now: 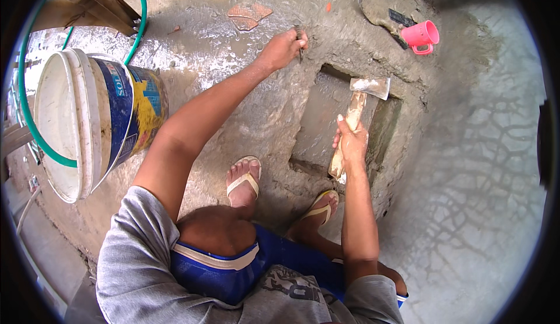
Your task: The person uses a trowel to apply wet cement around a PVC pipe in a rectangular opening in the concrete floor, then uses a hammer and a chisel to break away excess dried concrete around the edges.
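My left hand [284, 50] is closed around a short, dark, ribbed metal rod [300, 43], held upright with its lower end near the rough concrete beyond the pit's far left corner. Over the pit, my right hand [352, 142] grips a hatchet [355, 111] by its pale, worn wooden handle. Its whitish head points away from me, with the flared edge toward the right. Below it lies a rectangular pit [318, 123] cut into the concrete, its floor wet and grey. Whether the rod's tip touches the concrete I cannot tell.
A large paint bucket [125, 108] lies tipped at left, with a green hose [144, 15] curving around it. Wooden posts [87, 3] stand behind. Broken tile [249, 16] lies on the wet ground ahead. A pink mug [419, 36] rests at far right. My sandalled feet are beside the pit.
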Demonstrator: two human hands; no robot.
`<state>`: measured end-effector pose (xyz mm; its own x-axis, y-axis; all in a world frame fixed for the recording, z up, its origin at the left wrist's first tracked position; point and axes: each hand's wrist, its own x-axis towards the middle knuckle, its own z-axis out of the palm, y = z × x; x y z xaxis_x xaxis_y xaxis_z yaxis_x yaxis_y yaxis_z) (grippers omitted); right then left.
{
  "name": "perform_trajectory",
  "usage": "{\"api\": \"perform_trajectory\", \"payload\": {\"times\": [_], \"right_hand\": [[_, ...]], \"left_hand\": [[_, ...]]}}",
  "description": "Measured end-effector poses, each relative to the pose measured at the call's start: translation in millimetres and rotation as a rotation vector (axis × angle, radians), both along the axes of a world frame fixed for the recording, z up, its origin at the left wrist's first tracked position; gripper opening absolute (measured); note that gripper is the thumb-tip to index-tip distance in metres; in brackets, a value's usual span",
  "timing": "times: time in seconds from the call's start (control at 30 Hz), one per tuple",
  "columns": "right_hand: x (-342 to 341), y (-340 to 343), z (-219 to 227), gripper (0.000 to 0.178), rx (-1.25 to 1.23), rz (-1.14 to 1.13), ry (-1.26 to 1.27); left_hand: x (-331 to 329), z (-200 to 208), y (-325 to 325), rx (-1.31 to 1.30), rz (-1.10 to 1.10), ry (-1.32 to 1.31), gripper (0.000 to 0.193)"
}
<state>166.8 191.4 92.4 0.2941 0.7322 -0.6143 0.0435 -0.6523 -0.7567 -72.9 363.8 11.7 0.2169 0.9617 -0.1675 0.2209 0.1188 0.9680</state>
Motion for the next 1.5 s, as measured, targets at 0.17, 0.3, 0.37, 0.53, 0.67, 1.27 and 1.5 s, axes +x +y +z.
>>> {"api": "perform_trajectory", "payload": {"times": [0.17,0.3,0.37,0.53,0.67,1.27,1.5], "right_hand": [[-9,-2,3,0.028,0.063,0.07,-0.066],[-25,27,51,0.024,0.057,0.234,-0.181],[-37,50,104,0.022,0.291,0.196,-0.245],[-54,101,196,0.022,1.124,-0.144,-0.228],[-46,86,83,0.02,0.838,0.181,-0.451],[-35,72,133,0.018,0.664,-0.08,-0.138],[-34,49,96,0.018,0.479,-0.043,-0.053]], "left_hand": [[14,20,-7,0.301,-0.142,0.307,0.016],[12,16,-8,0.281,-0.241,0.329,0.017],[13,14,-10,0.321,-0.255,0.218,0.02],[18,22,-9,0.299,-0.274,0.379,0.021],[12,19,-15,0.165,-0.201,0.284,0.029],[-2,4,5,-0.099,0.018,-0.113,0.014],[5,16,14,0.311,-0.123,0.225,0.015]]}}
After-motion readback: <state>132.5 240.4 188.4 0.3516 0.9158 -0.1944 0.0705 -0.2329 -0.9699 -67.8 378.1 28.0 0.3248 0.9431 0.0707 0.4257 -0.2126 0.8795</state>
